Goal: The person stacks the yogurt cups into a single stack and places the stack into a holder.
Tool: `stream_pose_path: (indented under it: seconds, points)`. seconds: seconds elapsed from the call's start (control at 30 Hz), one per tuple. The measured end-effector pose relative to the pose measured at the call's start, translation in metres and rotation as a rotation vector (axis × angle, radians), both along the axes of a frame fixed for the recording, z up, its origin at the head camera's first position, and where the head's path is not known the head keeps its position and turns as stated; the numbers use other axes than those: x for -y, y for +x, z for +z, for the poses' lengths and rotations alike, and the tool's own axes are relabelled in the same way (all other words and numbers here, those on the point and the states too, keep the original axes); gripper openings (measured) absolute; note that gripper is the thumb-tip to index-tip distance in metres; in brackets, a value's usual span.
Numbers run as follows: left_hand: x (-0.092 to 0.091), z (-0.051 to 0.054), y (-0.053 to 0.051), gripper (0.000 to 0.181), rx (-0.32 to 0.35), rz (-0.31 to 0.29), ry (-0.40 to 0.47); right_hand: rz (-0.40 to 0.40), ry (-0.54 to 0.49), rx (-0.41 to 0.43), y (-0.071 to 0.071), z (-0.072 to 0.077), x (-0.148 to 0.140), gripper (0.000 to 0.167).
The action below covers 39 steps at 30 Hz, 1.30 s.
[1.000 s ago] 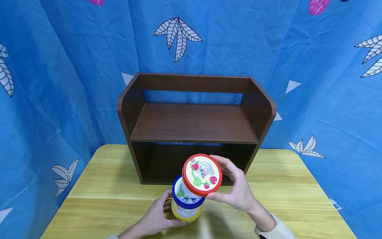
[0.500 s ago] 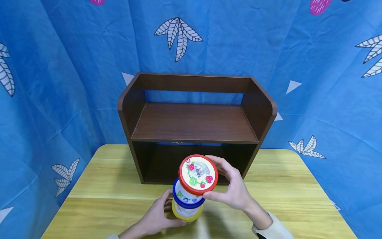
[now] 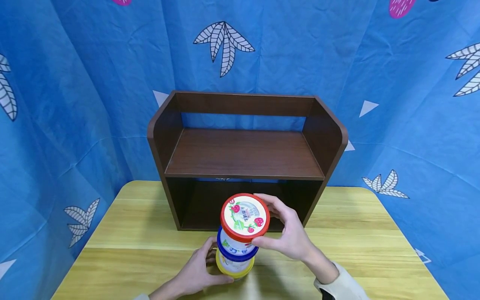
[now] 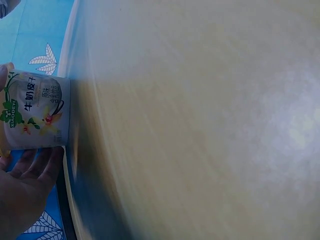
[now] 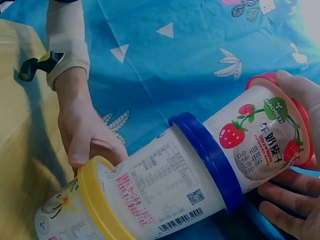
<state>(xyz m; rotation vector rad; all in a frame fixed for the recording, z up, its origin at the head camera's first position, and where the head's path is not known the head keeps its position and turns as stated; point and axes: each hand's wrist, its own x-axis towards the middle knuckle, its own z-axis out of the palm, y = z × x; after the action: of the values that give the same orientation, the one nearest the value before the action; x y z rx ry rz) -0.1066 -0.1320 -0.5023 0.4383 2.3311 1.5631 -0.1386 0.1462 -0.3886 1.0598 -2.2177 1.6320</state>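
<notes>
Three white tubs with coloured lids stand stacked in front of the shelf. At the bottom is the yellow-lidded tub (image 4: 37, 110), printed with flowers; my left hand (image 3: 195, 273) holds it, thumb and fingers on either side. On its lid stands the blue-lidded tub (image 5: 157, 187). Topmost is the red-lidded tub (image 3: 245, 216), with strawberries on it, gripped around its lid by my right hand (image 3: 288, 233). In the right wrist view its base meets the blue lid (image 5: 207, 162). Whether its weight rests there I cannot tell.
A dark brown two-level shelf (image 3: 245, 152) stands on the wooden table (image 3: 131, 233), right behind the stack. Blue patterned cloth (image 3: 300, 50) hangs behind and at both sides.
My right hand has moved left with the red-lidded tub, bringing it more squarely over the blue-lidded one. My left hand and the two lower tubs have stayed in place.
</notes>
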Motion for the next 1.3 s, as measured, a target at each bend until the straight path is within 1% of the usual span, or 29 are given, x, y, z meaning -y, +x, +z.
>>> stream_pose_path:
  seconds: [0.33, 0.7, 1.0, 1.17, 1.3]
  points:
    - [-0.0001, -0.0001, -0.0001, 0.083, -0.012, -0.004, 0.002, 0.003, 0.003, 0.001, -0.0021, -0.0004, 0.0036, 0.080]
    - [-0.0002, -0.0008, 0.0005, 0.082, -0.013, -0.009, 0.017, 0.010, 0.001, -0.003, -0.0024, -0.0019, 0.0049, 0.081]
    - [0.0005, -0.0007, 0.0002, 0.082, 0.000, -0.011, 0.028, 0.014, 0.014, 0.001, -0.0021, -0.0012, 0.0050, 0.080]
    - [0.0004, 0.0001, 0.0004, 0.083, 0.001, -0.005, 0.004, 0.027, 0.023, 0.011, -0.0013, -0.0008, 0.0027, 0.082]
    - [0.0005, 0.0005, -0.0003, 0.083, 0.001, 0.003, -0.025, 0.021, 0.017, 0.013, 0.0006, 0.0006, -0.0014, 0.086]
